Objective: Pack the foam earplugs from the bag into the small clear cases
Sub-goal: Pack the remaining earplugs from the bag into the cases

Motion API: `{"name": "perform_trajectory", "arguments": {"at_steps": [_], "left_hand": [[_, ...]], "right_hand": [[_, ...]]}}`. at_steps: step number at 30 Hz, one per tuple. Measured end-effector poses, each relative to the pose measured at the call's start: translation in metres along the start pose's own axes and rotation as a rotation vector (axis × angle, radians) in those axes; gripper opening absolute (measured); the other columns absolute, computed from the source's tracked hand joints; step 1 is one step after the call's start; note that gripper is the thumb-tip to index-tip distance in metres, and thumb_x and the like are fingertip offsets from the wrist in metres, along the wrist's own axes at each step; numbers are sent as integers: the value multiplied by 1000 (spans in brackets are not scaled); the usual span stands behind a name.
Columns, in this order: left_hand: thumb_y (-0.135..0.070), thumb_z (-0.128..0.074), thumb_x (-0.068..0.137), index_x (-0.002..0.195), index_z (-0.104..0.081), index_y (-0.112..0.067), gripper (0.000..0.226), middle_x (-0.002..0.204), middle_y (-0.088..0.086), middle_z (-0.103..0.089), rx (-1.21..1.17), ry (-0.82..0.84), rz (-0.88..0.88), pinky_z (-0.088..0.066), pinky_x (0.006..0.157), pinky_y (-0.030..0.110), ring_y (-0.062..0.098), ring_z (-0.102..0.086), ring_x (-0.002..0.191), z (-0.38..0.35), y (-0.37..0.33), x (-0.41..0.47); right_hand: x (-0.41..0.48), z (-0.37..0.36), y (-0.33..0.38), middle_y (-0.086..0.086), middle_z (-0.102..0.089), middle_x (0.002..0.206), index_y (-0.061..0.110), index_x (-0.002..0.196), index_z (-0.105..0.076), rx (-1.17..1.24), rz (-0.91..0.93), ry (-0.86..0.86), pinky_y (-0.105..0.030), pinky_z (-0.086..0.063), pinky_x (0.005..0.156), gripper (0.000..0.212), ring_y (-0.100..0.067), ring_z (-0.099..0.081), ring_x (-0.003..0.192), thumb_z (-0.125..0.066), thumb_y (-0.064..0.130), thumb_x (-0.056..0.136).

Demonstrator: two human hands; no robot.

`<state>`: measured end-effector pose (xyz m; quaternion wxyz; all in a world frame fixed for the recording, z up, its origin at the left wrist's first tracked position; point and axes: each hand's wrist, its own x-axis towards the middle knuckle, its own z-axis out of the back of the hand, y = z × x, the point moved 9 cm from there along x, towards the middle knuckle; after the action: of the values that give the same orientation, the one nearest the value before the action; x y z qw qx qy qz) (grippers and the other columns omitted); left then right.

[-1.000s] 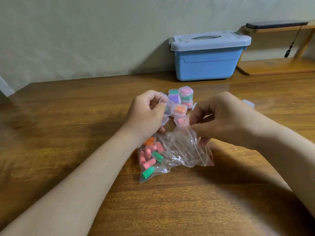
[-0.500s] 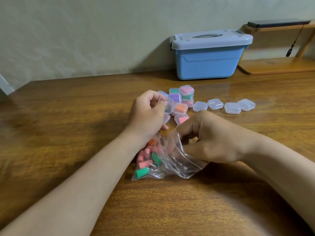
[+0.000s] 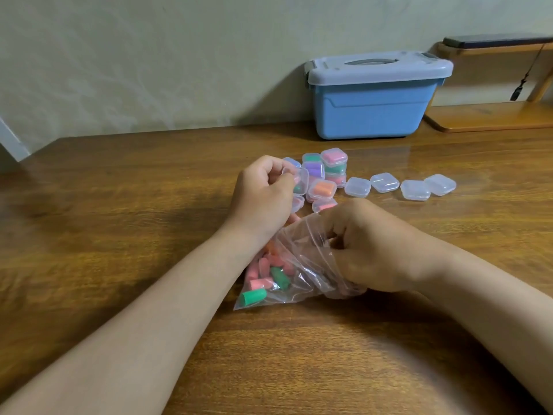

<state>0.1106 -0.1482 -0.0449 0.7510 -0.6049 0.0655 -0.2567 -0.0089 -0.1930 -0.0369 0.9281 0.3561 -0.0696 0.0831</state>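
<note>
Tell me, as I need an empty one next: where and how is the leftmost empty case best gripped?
Come from above and pinch the leftmost empty case across its near and far edges. It lies flat and shut, with filled cases close on its left and another empty case close on its right, so those sides look cramped.

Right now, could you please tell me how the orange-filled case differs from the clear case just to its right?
The orange-filled case holds orange earplugs; the clear case looks empty. The orange-filled case sits in the crowded cluster; the clear case starts a row of four empties. Both are small, rounded-square and closed.
</note>
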Motion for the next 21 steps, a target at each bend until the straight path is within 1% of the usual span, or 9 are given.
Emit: {"name": "perform_trajectory", "arguments": {"at_steps": [1,3,5,6,8,11,13,17,21], "left_hand": [[-7,-53,99,94,-66,-15,16,93,0,-66,-6,-3,-2,-48,47,11,-7,-65,64,0,0,0],[-10,-53,100,94,-66,-16,15,94,-1,-66,-9,-6,3,-55,53,16,1,-67,70,0,0,-1],[-11,-53,101,95,-66,-17,15,95,-1,-67,-16,-6,17,-61,60,26,8,-68,74,0,1,-2],[-12,-53,101,95,-66,-17,15,95,-1,-66,-17,-6,24,-63,62,29,8,-68,74,0,1,-2],[-13,-53,101,94,-66,-17,15,94,-2,-66,-11,-7,21,-63,62,28,9,-67,76,0,1,-2],[-12,-53,101,89,-64,-21,18,93,-3,-66,15,-12,-8,-51,54,13,9,-65,83,0,-2,-1],[-11,-53,100,86,-63,-24,21,92,-5,-66,30,-14,-18,-46,53,8,7,-63,85,-1,-3,-1],[-10,-54,100,85,-62,-24,22,90,-6,-66,44,-23,-33,-43,52,4,5,-62,84,-2,-4,-1],[-10,-54,100,85,-62,-24,21,90,-5,-65,49,-31,-42,-45,53,6,6,-62,83,-1,-4,0]], "right_hand": [[0,1,-1,11,-76,93,16,107,-77,-17,-4,-22,-19,-56,70,23,0,-70,82,-69,4,89],[1,2,-2,18,-70,76,15,102,-79,-56,-16,-58,-7,-45,58,23,8,-65,70,-71,2,85],[2,1,1,22,-65,71,15,99,-80,-96,-8,-74,-4,-40,57,20,10,-60,65,-72,5,84],[2,0,4,19,-68,75,17,100,-80,-118,6,-76,-6,-42,59,20,7,-61,68,-72,8,84],[4,-3,7,9,-75,88,20,102,-79,-156,22,-57,-16,-50,67,18,-5,-65,78,-72,17,86],[6,-4,7,5,-75,92,20,99,-79,-219,32,-47,-28,-51,69,16,-15,-66,78,-69,22,88],[7,-4,8,6,-74,89,20,93,-79,-259,48,-54,-33,-52,68,15,-16,-64,76,-66,19,87],[8,-5,4,6,-71,83,20,86,-77,-265,44,-64,-39,-52,67,16,-20,-62,72,-62,23,86],[9,-6,2,6,-71,83,19,88,-77,-283,49,-63,-37,-54,67,16,-19,-63,73,-63,25,88]]}}
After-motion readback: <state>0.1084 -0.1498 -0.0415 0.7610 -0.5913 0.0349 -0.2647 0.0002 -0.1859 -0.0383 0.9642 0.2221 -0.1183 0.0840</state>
